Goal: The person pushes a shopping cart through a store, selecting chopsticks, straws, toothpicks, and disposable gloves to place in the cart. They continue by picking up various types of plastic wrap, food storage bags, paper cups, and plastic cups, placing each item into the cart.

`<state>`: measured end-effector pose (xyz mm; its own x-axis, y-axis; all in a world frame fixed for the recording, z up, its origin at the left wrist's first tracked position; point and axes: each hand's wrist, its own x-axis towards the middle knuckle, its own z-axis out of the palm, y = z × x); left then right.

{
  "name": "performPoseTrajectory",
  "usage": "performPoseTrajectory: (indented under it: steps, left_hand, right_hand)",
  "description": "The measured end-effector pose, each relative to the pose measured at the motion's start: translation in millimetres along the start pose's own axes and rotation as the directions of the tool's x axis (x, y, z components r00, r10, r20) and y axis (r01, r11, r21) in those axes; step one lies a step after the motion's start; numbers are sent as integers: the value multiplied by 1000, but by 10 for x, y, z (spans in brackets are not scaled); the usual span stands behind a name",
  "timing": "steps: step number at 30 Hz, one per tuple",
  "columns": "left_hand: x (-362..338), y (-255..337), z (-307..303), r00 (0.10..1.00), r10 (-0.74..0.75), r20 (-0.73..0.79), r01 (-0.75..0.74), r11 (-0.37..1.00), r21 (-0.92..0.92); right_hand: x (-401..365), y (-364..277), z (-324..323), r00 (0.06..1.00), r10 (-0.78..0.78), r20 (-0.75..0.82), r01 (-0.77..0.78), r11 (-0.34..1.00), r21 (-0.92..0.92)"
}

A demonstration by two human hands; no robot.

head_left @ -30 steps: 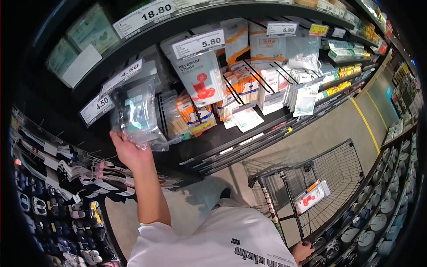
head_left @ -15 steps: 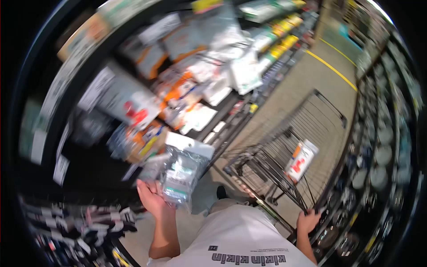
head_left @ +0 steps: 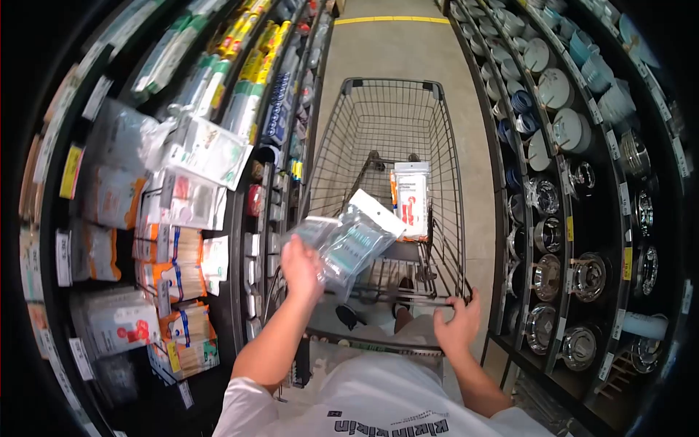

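Note:
My left hand point(head_left: 301, 268) is closed on clear plastic packets point(head_left: 354, 246) with a white hanging header and grey-green contents. They are tilted above the near end of a black wire shopping cart point(head_left: 449, 146), left of its middle. My right hand point(head_left: 459, 320) has its fingers curled round the right end of the cart's handle point(head_left: 404, 298). Inside the cart, a white and orange package point(head_left: 412, 200) with a red print lies towards the right side.
On the left, a shelf holds rolls in boxes point(head_left: 244, 95), hanging bags point(head_left: 113, 189) and orange packs of sticks point(head_left: 175, 266). Bowls point(head_left: 555, 87) and metal dishes point(head_left: 546, 273) fill the right shelf. Grey floor point(head_left: 393, 44) runs ahead between them, crossed by a yellow line.
My view has swung from the left shelf to face along the aisle. The packets in my left hand have moved from beside the shelf to over the cart. My right hand stays on the handle.

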<state>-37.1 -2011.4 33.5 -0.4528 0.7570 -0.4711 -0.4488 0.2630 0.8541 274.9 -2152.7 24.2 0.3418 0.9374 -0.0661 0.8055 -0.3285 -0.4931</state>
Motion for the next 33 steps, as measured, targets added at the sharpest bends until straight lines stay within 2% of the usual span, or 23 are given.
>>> performPoseTrajectory:
  steps: [2,3,4,7,10,12,14,15,17,19,22,23,25,26,27,30,32,33]
  left_hand:
    - [483,-528,399,989,-42,-140,47,998,32]
    - [718,-813,501,989,-25,-146,42,992,118]
    - [984,-1125,565,988,-7,-151,38,979,200]
    - [1965,-2340,495,935,38,-351,93,933,347]
    - [2265,-2661,739,884,104,-455,99,911,401]
    - [2562,-2952,699,902,172,-395,-1,918,397]
    - [2495,-2827,865,904,240,-354,-57,888,456]
    - [2546,-2859,845,915,144,-378,10,927,376]
    - [3010,-3660,314,899,92,-428,127,882,455]
    - [2791,-3600,218,888,-256,-383,382,874,301]
    - [2658,-3577,150,760,-427,-490,597,755,269]
    - [2703,-3606,53,754,-520,-402,630,747,214]
    - [2707,-3503,-18,742,-585,-328,659,728,191]
    - [2726,-3437,-35,736,-614,-285,670,720,182]
    - [2704,-3290,-1,747,-572,-339,657,712,246]
    - [2744,-3200,-31,794,-533,-293,607,726,322]
    - [2751,-3265,-40,870,-399,-291,493,673,551]
    - [2758,-3303,-36,902,-331,-277,429,624,653]
  right_hand:
    - [6,27,22,1000,-7,-5,8,999,54]
    - [24,-8,-36,1000,-27,-5,28,999,40]
    - [44,-15,-50,1000,-17,7,16,998,58]
    - [94,58,-53,999,-4,46,0,996,87]
    - [167,117,-67,998,15,63,-20,996,84]
    - [245,138,-69,997,42,71,-47,996,76]
    - [343,151,-86,999,-51,16,51,999,-17]
    - [411,106,-123,996,-84,-4,83,994,-65]
    - [428,170,-97,988,-152,9,153,983,-102]
    - [441,188,-92,992,-122,24,124,985,-120]
    - [466,190,-119,995,-88,40,92,989,-116]
    - [416,227,-98,997,-50,55,56,991,-117]
    - [371,224,-119,993,60,98,-52,995,-90]
    - [368,221,-127,994,46,95,-37,995,-89]
    - [356,213,-135,995,34,91,-26,996,-91]
    - [366,259,-137,997,-37,69,44,994,-96]
    - [364,250,-105,996,-16,87,26,994,-104]
    - [413,115,-70,998,-57,-14,55,992,-116]
